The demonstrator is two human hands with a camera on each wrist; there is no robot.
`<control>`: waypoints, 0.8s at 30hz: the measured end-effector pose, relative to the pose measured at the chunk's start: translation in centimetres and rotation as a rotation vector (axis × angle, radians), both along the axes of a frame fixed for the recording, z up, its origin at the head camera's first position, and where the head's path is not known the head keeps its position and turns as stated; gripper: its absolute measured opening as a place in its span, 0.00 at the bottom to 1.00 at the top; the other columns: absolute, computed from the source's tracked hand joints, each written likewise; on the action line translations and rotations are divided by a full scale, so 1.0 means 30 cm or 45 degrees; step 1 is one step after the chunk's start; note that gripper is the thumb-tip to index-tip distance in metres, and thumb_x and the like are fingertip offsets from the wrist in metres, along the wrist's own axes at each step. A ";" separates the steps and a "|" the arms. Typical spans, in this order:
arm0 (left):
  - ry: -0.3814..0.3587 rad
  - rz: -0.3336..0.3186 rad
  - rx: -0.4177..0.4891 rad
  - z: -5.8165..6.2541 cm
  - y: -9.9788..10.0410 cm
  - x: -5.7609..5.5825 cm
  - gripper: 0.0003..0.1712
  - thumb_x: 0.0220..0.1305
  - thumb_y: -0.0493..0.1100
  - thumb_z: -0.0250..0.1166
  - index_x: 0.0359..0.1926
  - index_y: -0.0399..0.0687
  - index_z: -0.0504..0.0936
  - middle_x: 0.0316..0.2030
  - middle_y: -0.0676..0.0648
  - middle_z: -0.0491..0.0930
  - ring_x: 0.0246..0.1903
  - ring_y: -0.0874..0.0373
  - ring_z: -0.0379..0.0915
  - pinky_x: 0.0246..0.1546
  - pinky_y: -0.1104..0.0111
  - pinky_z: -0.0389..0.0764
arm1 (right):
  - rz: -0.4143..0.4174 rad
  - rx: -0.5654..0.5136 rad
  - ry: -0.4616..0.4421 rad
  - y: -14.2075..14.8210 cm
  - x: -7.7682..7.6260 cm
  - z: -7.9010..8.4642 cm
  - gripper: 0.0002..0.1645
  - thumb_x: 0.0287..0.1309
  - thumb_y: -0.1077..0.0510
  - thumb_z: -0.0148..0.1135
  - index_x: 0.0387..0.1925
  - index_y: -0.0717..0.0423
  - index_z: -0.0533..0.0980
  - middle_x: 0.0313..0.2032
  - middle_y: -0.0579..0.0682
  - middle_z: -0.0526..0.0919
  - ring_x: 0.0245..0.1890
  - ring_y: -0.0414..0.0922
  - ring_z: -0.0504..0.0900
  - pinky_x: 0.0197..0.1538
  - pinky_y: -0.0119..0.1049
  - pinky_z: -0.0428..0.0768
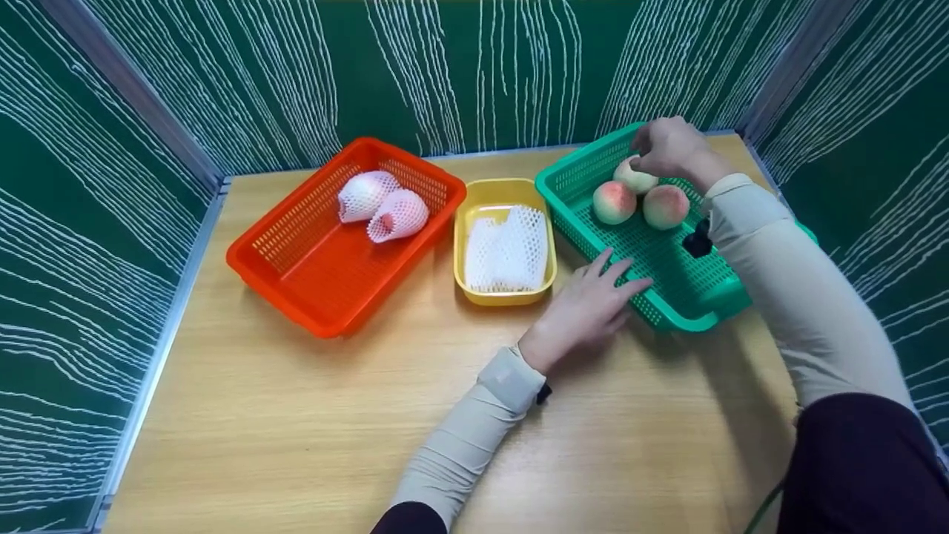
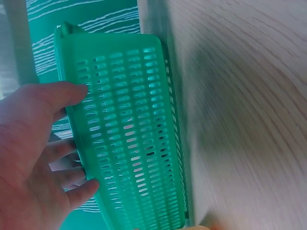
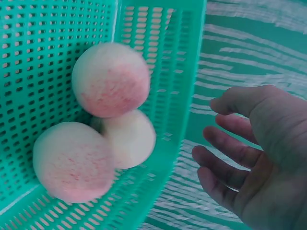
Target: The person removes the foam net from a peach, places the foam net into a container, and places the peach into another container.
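Note:
Three peaches lie together at the far end of a green basket. My right hand hovers over that end, above the farthest peach. In the right wrist view its fingers are loosely bent, hold nothing, and stand apart from the peaches. My left hand is at the near-left rim of the green basket, fingers spread over the edge. The left wrist view shows its thumb and fingertips by the rim of the basket's slotted wall, without a curled grip.
Between the baskets stands a yellow basket with white foam net sleeves in it. At left, a red basket holds two peaches in foam nets. Green panels with white lines border the wooden table.

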State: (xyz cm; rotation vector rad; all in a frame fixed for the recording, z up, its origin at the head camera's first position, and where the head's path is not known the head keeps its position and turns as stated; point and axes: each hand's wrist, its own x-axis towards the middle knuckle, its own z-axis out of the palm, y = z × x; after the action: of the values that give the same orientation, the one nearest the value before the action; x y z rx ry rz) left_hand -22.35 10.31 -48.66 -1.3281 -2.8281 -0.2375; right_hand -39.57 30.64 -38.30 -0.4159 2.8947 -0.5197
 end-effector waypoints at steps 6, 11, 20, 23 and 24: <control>0.042 0.010 -0.004 0.004 -0.006 0.002 0.32 0.71 0.56 0.54 0.73 0.65 0.59 0.73 0.48 0.53 0.73 0.45 0.40 0.66 0.54 0.59 | 0.119 0.009 0.168 -0.041 0.112 0.058 0.19 0.62 0.56 0.56 0.48 0.66 0.78 0.42 0.66 0.82 0.42 0.61 0.79 0.44 0.56 0.76; 0.029 0.024 0.011 0.022 -0.039 0.014 0.32 0.70 0.56 0.55 0.72 0.63 0.60 0.73 0.48 0.54 0.73 0.46 0.41 0.66 0.54 0.58 | 0.200 -0.019 0.246 -0.073 0.218 0.088 0.16 0.61 0.58 0.60 0.45 0.66 0.78 0.39 0.64 0.83 0.38 0.59 0.80 0.42 0.54 0.77; 0.063 0.025 0.003 0.050 -0.148 0.029 0.28 0.66 0.54 0.61 0.66 0.57 0.71 0.65 0.48 0.65 0.66 0.49 0.57 0.64 0.59 0.62 | 0.287 -0.143 0.357 -0.133 0.369 0.064 0.12 0.56 0.62 0.66 0.42 0.64 0.80 0.35 0.58 0.84 0.32 0.51 0.82 0.38 0.48 0.81; 0.092 0.024 -0.032 0.061 -0.192 0.039 0.25 0.66 0.54 0.62 0.62 0.56 0.74 0.61 0.48 0.70 0.60 0.51 0.63 0.59 0.61 0.69 | 0.315 -0.151 0.375 -0.151 0.406 0.050 0.13 0.54 0.61 0.69 0.41 0.62 0.80 0.35 0.56 0.84 0.32 0.49 0.82 0.38 0.47 0.82; 0.101 0.027 -0.042 0.066 -0.208 0.044 0.25 0.66 0.54 0.61 0.62 0.56 0.74 0.59 0.48 0.71 0.59 0.52 0.65 0.57 0.61 0.70 | 0.318 -0.150 0.375 -0.156 0.418 0.048 0.14 0.53 0.61 0.70 0.41 0.61 0.80 0.35 0.55 0.84 0.33 0.49 0.82 0.38 0.46 0.82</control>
State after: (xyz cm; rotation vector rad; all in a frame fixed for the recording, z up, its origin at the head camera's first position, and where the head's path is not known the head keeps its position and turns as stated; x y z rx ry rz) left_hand -21.02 4.08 -46.69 -1.2827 -2.7904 -0.1347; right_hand -27.03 25.97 -36.87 -0.9302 3.0284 -0.6358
